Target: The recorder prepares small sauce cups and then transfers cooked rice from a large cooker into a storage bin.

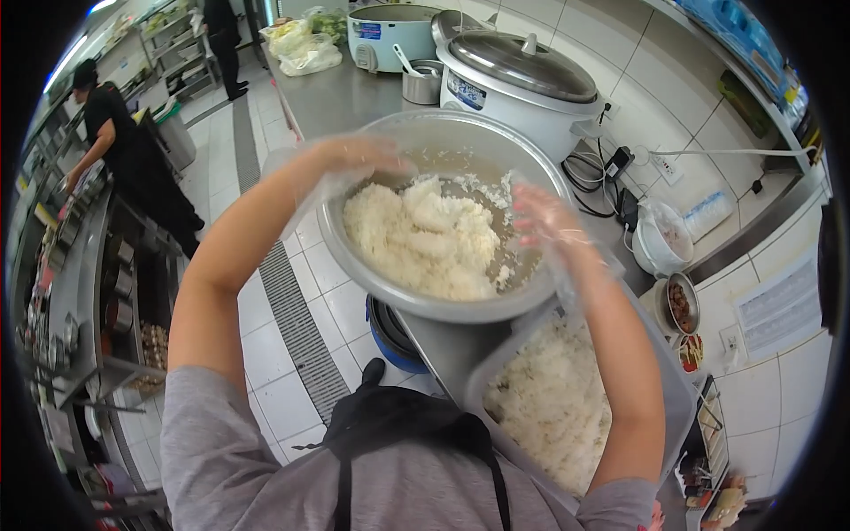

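A large round metal basin (438, 312) holds a mound of cooked white rice (425, 239), with loose grains on its bare inner wall. Over the basin's left rim is my left hand (372, 156) in a clear plastic glove, blurred, its fingers reaching inward above the rice. My right hand (544, 216), gloved the same way, is over the right side of the basin with fingers spread and nothing seen in it. Below my right forearm a rectangular plastic tub (677, 405) contains more white rice (551, 398).
Behind the basin stand a lidded rice cooker (518, 73), an open rice cooker (392, 33) and a metal pot (422, 86) with a spoon. Cables (591, 179) lie right of the basin, near a white bucket (661, 239). A co-worker (126, 146) stands at the left counter.
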The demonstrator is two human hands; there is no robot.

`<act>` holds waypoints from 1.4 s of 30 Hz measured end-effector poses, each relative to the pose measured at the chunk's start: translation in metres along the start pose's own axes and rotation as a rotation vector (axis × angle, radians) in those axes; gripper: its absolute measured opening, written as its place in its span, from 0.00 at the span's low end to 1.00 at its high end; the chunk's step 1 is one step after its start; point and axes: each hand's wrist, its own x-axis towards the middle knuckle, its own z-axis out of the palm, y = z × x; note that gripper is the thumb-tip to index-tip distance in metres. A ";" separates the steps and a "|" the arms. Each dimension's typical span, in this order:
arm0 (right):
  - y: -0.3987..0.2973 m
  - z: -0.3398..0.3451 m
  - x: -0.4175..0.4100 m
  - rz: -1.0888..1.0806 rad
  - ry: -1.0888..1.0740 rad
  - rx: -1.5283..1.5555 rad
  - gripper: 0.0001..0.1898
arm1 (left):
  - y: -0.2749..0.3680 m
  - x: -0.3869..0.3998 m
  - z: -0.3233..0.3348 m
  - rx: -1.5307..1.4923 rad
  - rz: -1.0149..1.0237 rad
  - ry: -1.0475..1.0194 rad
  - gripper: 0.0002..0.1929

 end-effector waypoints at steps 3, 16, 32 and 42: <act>0.014 0.023 0.053 0.212 -0.002 -0.221 0.37 | -0.019 0.039 0.004 0.380 -0.088 -0.196 0.50; 0.050 0.044 0.111 0.770 -0.118 0.023 0.46 | -0.056 0.167 0.061 -0.172 -0.113 -0.925 0.59; 0.067 0.067 0.126 0.144 0.157 0.214 0.28 | -0.018 0.157 0.071 -0.658 0.024 -0.731 0.53; 0.000 0.061 0.074 -0.242 0.339 0.671 0.34 | 0.074 0.108 0.049 -0.511 0.120 -0.520 0.50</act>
